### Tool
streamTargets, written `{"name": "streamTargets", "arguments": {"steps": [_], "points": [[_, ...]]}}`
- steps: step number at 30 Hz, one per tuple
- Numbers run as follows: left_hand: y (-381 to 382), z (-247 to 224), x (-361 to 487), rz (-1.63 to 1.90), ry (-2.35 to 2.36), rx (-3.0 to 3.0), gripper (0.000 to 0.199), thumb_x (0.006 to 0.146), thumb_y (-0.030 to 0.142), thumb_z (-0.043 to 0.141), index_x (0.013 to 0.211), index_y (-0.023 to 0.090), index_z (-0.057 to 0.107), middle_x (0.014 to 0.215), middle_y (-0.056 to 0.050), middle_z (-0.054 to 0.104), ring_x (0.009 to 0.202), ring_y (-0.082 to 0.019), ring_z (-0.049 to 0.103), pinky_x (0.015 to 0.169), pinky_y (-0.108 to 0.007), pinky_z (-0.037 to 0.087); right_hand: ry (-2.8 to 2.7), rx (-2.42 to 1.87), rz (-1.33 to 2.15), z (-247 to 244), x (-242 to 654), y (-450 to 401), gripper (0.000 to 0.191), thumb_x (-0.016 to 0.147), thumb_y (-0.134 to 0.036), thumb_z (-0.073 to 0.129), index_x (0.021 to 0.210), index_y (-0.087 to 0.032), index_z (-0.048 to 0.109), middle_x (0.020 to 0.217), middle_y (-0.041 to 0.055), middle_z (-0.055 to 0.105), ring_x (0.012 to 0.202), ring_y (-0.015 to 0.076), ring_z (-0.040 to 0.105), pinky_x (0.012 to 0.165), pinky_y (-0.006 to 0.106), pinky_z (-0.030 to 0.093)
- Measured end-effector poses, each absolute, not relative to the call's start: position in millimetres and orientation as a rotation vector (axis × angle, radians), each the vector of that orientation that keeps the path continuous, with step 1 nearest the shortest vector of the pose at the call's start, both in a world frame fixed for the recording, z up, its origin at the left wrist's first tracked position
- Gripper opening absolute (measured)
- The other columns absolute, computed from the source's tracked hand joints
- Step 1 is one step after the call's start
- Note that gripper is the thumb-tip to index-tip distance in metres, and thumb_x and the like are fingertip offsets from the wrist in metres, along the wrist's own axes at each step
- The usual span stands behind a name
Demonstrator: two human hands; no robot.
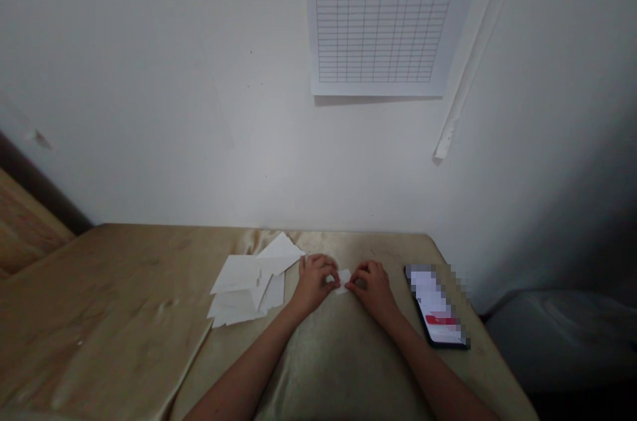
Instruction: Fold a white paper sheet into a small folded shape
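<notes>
A small white piece of paper [342, 280] is held between my two hands, just above or on the cloth-covered surface. My left hand [317, 278] pinches its left side between thumb and fingers. On the opposite side, the thumb and forefinger of my right hand [371, 283] close on the paper's right edge. Part of the paper is covered by my fingertips, so any fold in it is hard to make out. Several loose white paper sheets [237, 273] lie overlapping to the left of my left hand, the nearest corner close to its fingers.
A phone [432, 331] with its screen lit lies to the right of my right arm. Shiny gold-brown cloth [338, 361] covers the surface. A white wall [199, 109] rises behind, with a printed table sheet [381, 29] on it. Wood [30, 222] shows at far left.
</notes>
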State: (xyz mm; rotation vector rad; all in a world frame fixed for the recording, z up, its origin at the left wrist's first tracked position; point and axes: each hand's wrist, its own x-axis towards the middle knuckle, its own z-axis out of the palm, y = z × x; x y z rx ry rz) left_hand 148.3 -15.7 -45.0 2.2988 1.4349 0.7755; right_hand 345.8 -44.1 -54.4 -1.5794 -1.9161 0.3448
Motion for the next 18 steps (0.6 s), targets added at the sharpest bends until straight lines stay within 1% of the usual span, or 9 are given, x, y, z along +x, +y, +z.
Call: {"name": "streamTargets", "arguments": {"steps": [8,11,18], "points": [[-12.3,-46.2,143.2,0.720,1.446,2.309,0.006,0.073,0.031,0.085,0.074,0.031,0.078,0.118,0.001,0.072,0.125,-0.029,0.048,0.113,-0.057,0.021,-1.950,-1.557,0.315,-55.3,346.6,-43.8,0.003,0.081,-0.030,0.077,0.082,-0.027,0.076,0.103,0.0056,0.065,0.107,0.0236,0.054,0.098,0.038,0.039],[-12.1,-48.1,143.2,0.718,1.452,2.313,0.005,0.074,0.031,0.084,0.076,0.031,0.079,0.120,0.001,0.070,0.125,-0.029,0.048,0.113,-0.058,0.021,-1.937,-1.579,0.321,-56.9,346.3,-42.0,0.002,0.082,-0.029,0.075,0.083,-0.028,0.077,0.102,0.0052,0.065,0.106,0.0232,0.054,0.097,0.037,0.039],[-15.0,-46.2,143.0,0.643,1.445,2.331,0.004,0.078,0.035,0.081,0.082,0.035,0.079,0.128,0.001,0.066,0.128,-0.031,0.045,0.113,-0.063,0.017,-1.941,-1.607,0.333,-56.5,345.9,-41.4,0.005,0.082,-0.032,0.076,0.084,-0.028,0.077,0.104,0.0044,0.064,0.106,0.0226,0.054,0.098,0.036,0.038]]}}
